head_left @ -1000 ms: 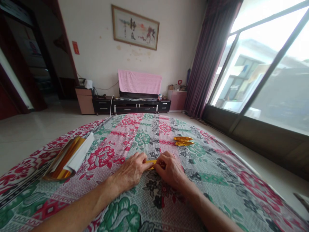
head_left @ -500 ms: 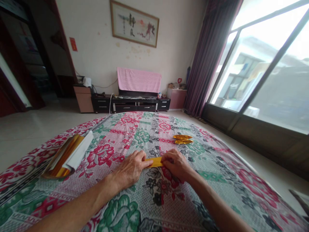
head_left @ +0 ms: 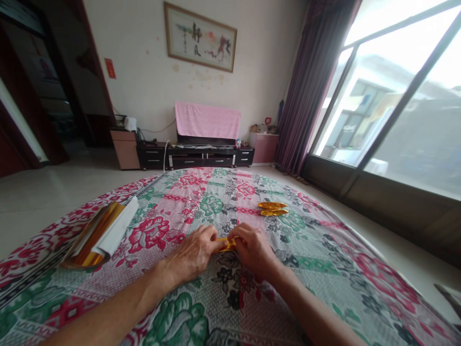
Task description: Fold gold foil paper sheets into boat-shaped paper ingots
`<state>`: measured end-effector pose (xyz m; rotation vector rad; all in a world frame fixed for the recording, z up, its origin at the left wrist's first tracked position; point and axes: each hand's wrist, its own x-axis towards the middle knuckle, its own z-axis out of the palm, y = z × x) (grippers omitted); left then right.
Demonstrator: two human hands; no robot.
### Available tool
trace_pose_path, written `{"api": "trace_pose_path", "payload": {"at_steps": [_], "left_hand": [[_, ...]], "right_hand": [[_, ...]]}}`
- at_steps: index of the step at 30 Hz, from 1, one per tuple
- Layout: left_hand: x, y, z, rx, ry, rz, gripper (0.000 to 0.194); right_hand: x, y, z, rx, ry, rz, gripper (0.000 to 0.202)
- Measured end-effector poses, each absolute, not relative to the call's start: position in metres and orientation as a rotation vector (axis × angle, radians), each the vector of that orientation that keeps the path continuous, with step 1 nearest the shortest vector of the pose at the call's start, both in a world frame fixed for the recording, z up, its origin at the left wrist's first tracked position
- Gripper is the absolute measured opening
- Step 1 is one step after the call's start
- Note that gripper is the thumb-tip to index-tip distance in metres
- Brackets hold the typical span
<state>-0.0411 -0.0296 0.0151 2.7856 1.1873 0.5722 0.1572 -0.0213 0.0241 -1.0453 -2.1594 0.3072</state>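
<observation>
A narrow strip of gold paper [head_left: 226, 244] lies low over the flowered cloth, in the middle of the head view. Its left end is pinched by my left hand [head_left: 197, 249], and my right hand [head_left: 252, 247] grips it from the other side. The fingertips of both hands are close together, so only a short piece of the strip shows between them. Beyond my right hand, two folded gold paper pieces with pointed ends [head_left: 272, 205] [head_left: 274, 212] rest side by side on the cloth.
A stack of gold and white paper sheets [head_left: 99, 235] lies at the left on the flowered tablecloth [head_left: 212, 204]. Past the table's far edge stands a low black cabinet [head_left: 201, 160] with a pink cloth [head_left: 208, 120] draped over a screen. A window is at the right.
My right hand has moved left, closer to my left hand. Less of the gold strip shows between them. My left hand has hardly moved.
</observation>
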Motion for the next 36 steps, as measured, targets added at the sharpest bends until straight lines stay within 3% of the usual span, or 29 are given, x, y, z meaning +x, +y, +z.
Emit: {"api": "trace_pose_path", "payload": {"at_steps": [8, 15, 27, 36], "left_hand": [[-0.064, -0.013, 0.014, 2.381, 1.146, 0.861, 0.053], [-0.071, -0.011, 0.016, 2.356, 1.106, 0.914, 0.046], [-0.056, -0.016, 0.012, 2.478, 1.189, 0.964, 0.017], [-0.063, -0.014, 0.022, 2.47, 1.113, 0.83, 0.012]], "right_hand": [[0.158, -0.025, 0.013, -1.066, -2.295, 0.286, 0.019], [0.158, -0.024, 0.012, -1.065, -2.323, 0.283, 0.023], [0.148, -0.029, 0.014, -1.201, -2.276, 0.265, 0.017], [0.138, -0.037, 0.014, -1.315, -2.23, 0.134, 0.011]]}}
